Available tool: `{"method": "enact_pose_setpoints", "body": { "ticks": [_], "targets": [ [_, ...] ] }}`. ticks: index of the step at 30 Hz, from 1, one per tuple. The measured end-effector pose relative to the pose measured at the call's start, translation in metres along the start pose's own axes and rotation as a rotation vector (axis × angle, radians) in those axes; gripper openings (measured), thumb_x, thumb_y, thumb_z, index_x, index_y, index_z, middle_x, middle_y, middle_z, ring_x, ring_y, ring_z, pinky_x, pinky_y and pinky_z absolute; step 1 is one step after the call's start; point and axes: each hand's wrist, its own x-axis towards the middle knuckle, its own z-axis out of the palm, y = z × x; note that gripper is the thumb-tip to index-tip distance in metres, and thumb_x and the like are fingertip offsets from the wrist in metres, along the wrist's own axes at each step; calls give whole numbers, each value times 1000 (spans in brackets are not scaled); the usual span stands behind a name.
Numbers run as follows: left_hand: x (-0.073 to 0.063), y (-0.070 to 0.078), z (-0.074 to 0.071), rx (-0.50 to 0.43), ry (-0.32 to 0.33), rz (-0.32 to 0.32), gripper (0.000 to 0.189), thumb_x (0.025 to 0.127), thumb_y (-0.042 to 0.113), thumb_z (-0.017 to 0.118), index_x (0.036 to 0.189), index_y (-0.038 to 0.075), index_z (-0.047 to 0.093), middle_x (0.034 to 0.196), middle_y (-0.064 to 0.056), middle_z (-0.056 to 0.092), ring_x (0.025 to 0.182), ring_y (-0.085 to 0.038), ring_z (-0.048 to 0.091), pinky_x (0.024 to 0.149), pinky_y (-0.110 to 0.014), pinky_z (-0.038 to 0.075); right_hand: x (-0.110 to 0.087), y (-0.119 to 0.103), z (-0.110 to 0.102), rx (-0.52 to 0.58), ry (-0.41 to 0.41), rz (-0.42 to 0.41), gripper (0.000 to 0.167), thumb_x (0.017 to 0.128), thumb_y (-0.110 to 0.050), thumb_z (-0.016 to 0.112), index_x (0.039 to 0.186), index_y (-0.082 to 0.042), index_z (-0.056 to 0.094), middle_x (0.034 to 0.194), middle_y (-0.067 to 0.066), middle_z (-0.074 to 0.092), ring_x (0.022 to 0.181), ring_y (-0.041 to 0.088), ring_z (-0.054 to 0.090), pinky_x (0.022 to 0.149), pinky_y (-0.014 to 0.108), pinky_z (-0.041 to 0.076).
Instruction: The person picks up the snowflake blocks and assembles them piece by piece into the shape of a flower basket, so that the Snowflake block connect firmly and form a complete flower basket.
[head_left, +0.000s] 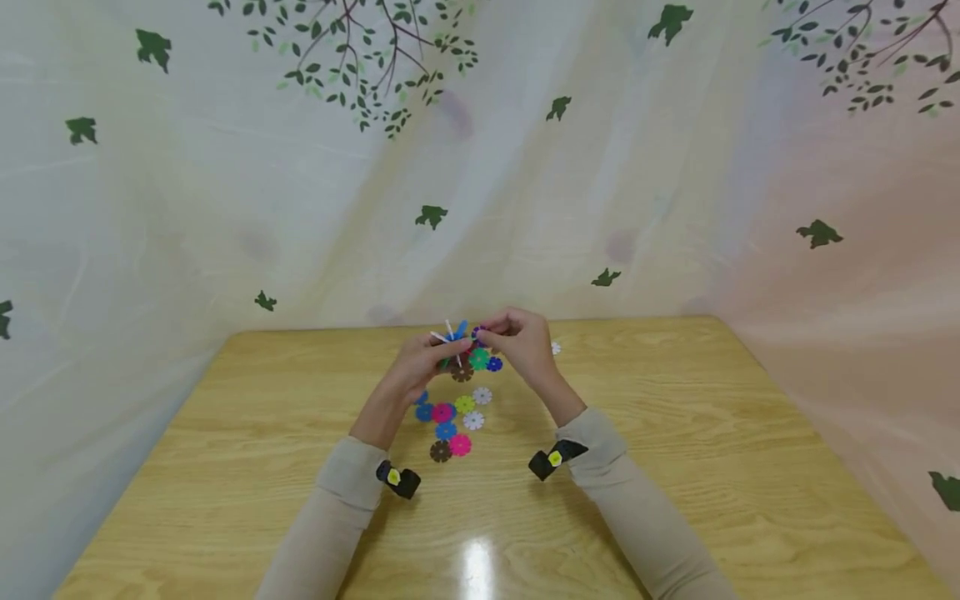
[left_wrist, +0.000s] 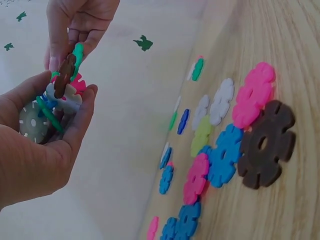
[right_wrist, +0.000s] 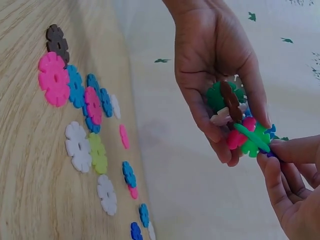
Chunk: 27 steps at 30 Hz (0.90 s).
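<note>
My left hand [head_left: 420,362] holds a cluster of joined snowflake discs [left_wrist: 70,104], notched plastic flowers in brown, green, pink, white and blue. In the right wrist view the left hand [right_wrist: 217,65] has its fingers curled round the cluster, with a brown disc [right_wrist: 231,101] standing on edge. My right hand [head_left: 525,346] meets it from the right. Its thumb and fingers pinch a purple snowflake disc [head_left: 480,333] at the cluster's edge, beside green discs [right_wrist: 255,141]. Fingers hide much of the purple disc, so I cannot tell how far it is slotted in.
Loose discs lie on the wooden table [head_left: 262,500] below the hands, among them a brown disc [head_left: 441,451], a pink disc [head_left: 461,444], a yellow-green disc [head_left: 465,404] and white discs [head_left: 473,420]. A leaf-printed curtain [head_left: 495,167] hangs behind the table's far edge.
</note>
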Motion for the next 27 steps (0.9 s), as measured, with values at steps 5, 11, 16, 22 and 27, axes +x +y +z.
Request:
{"method": "enact_pose_setpoints", "body": {
  "ticks": [5, 11, 16, 22, 27],
  "targets": [
    [-1, 3, 8, -33, 29, 29, 18, 99, 15, 67, 83, 11, 70, 74, 4, 71, 69, -12, 68, 73, -25, 56, 0, -3, -4, 40, -3, 45, 14, 90, -3, 76, 98, 7, 71, 90, 22, 73, 69, 9, 67, 66, 34, 61],
    [0, 3, 16, -139, 128, 68, 29, 98, 10, 68, 126, 4, 64, 81, 4, 67, 68, -9, 64, 66, -23, 57, 1, -4, -9, 67, -61, 70, 19, 93, -5, 73, 106, 9, 69, 96, 26, 72, 73, 11, 68, 68, 29, 61],
    [3, 2, 11, -148, 175, 63, 53, 98, 11, 69, 147, 7, 51, 95, 5, 66, 74, -6, 64, 67, -21, 57, 4, -6, -13, 36, -151, 100, 20, 96, -6, 70, 111, 7, 69, 99, 27, 72, 75, 12, 70, 69, 28, 61],
    [6, 2, 2, -168, 226, 12, 55, 97, 13, 70, 148, 9, 51, 88, 8, 65, 73, -4, 61, 70, -20, 55, 5, 3, -19, -116, -303, 171, 26, 94, -7, 72, 117, 6, 69, 96, 22, 75, 75, 11, 69, 78, 46, 61],
    [6, 2, -2, -172, 246, -23, 50, 95, 16, 72, 143, 8, 57, 87, 10, 65, 77, -5, 61, 73, -20, 54, 4, 20, -19, -258, -492, 166, 20, 92, -5, 72, 108, 8, 69, 89, 19, 74, 75, 11, 67, 75, 39, 60]
  ]
}}
